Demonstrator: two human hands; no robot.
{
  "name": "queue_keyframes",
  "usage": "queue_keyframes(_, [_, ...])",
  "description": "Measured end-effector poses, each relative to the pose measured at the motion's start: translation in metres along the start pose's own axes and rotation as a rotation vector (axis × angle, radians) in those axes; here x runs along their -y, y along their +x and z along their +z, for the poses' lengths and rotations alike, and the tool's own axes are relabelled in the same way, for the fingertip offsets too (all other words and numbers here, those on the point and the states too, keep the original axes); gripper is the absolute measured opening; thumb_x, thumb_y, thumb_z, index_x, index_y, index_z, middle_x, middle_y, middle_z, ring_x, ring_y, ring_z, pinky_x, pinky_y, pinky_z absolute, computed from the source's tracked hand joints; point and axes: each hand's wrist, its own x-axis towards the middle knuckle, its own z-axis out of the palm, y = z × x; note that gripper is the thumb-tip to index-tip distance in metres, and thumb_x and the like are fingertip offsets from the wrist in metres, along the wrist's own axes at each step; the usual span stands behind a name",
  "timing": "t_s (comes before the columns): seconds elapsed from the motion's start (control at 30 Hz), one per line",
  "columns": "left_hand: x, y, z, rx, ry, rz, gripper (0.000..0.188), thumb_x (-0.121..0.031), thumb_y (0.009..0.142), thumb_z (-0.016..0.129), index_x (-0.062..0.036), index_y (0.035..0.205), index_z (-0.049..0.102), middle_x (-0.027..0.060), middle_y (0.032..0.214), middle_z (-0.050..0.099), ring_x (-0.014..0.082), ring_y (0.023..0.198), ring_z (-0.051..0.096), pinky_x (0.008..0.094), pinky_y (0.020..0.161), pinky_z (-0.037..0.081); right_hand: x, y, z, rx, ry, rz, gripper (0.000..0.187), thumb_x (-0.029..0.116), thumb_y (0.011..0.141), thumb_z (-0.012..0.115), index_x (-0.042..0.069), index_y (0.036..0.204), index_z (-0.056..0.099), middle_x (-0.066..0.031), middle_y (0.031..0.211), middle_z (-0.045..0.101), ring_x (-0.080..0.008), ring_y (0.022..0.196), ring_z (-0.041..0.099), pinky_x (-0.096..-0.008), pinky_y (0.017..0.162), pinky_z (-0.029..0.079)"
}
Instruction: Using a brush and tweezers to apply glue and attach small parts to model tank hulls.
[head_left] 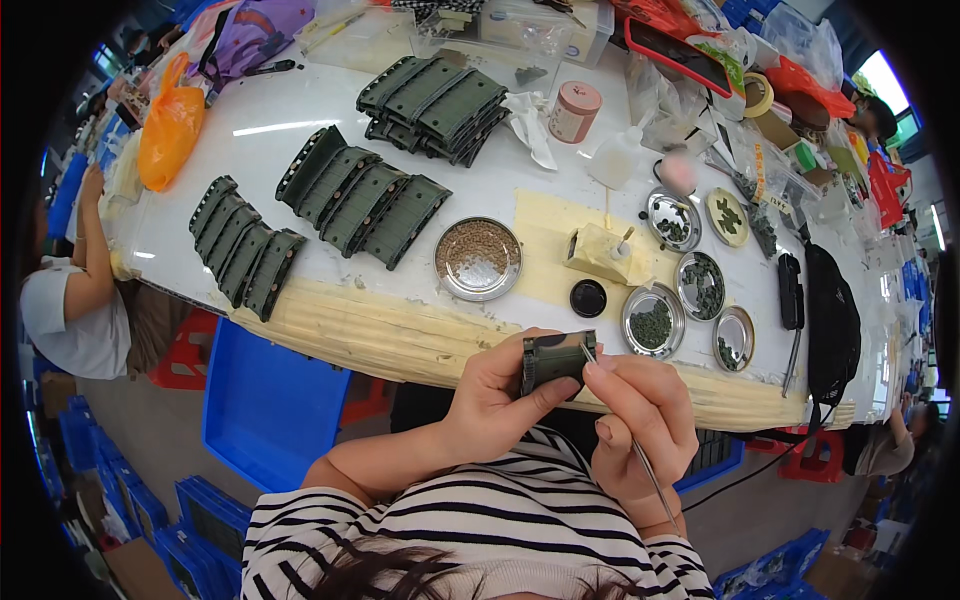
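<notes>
1. Your left hand (490,400) is clenched on the green part (556,358), held above the desk (300,130) edge
2. Your right hand (640,420) pinches a thin rod (655,480); a slip could jab your fingers or scratch the part

At mid-frame the left hand (490,400) holds a matt olive-green plastic block (556,357); the right hand (640,420) holds a thin shiny metal rod (655,480). The white counter (250,130) is glossy, its near edge wrapped in dull cream paper tape (380,330). The round trays (478,259) at centre and right are bright polished metal. The orange bag (170,125) at upper left is glossy thin plastic.
</notes>
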Motion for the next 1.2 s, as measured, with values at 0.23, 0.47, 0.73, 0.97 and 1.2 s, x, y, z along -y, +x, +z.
queue_keyframes(0.23, [0.002, -0.001, -0.001, 0.024, -0.029, 0.025, 0.033, 0.002, 0.091, 0.058, 0.0034, 0.124, 0.053, 0.0077, 0.117, 0.06, 0.0112, 0.106, 0.056, 0.0246, 0.091, 0.044, -0.001, 0.004, -0.003, 0.034, 0.031, 0.0, 0.032, 0.005, 0.075, 0.07, -0.003, 0.106, 0.066, -0.013, 0.095, 0.061, -0.0271, 0.085, 0.062, -0.0357, 0.073, 0.053])
queue_keyframes(0.47, [0.005, -0.002, 0.001, -0.026, 0.017, -0.001, 0.031, -0.003, 0.091, 0.061, 0.0016, 0.12, 0.055, 0.0139, 0.119, 0.063, 0.0176, 0.108, 0.059, 0.0323, 0.096, 0.046, -0.002, -0.002, 0.001, -0.014, -0.013, -0.001, 0.026, 0.008, 0.083, 0.067, -0.004, 0.106, 0.066, -0.0148, 0.097, 0.062, -0.0279, 0.085, 0.063, -0.0353, 0.073, 0.053])
queue_keyframes(0.73, [0.004, -0.002, 0.002, -0.016, 0.064, 0.036, 0.033, -0.005, 0.091, 0.061, 0.0016, 0.122, 0.053, 0.0134, 0.119, 0.062, 0.0179, 0.109, 0.059, 0.0326, 0.097, 0.046, 0.0, -0.004, 0.005, -0.03, -0.038, -0.044, 0.026, 0.005, 0.085, 0.063, -0.006, 0.108, 0.064, -0.0163, 0.098, 0.061, -0.0292, 0.085, 0.063, -0.0357, 0.072, 0.053])
queue_keyframes(0.97, [0.003, -0.002, 0.002, -0.031, 0.004, -0.009, 0.035, -0.004, 0.091, 0.06, 0.0015, 0.125, 0.052, 0.0133, 0.119, 0.062, 0.0172, 0.109, 0.059, 0.0325, 0.096, 0.047, -0.001, -0.003, 0.007, -0.027, -0.038, -0.026, 0.026, 0.006, 0.085, 0.064, -0.004, 0.109, 0.064, -0.0157, 0.098, 0.062, -0.0285, 0.084, 0.063, -0.0349, 0.072, 0.053])
queue_keyframes(1.2, [-0.003, 0.001, 0.001, -0.033, -0.258, -0.14, 0.033, -0.002, 0.094, 0.056, 0.0017, 0.126, 0.051, 0.0081, 0.117, 0.062, 0.0135, 0.104, 0.061, 0.0275, 0.092, 0.048, -0.008, -0.005, -0.001, -0.1, 0.108, 0.08, 0.026, 0.012, 0.087, 0.064, 0.0, 0.109, 0.066, -0.0138, 0.1, 0.064, -0.0233, 0.086, 0.063, -0.0314, 0.075, 0.052])
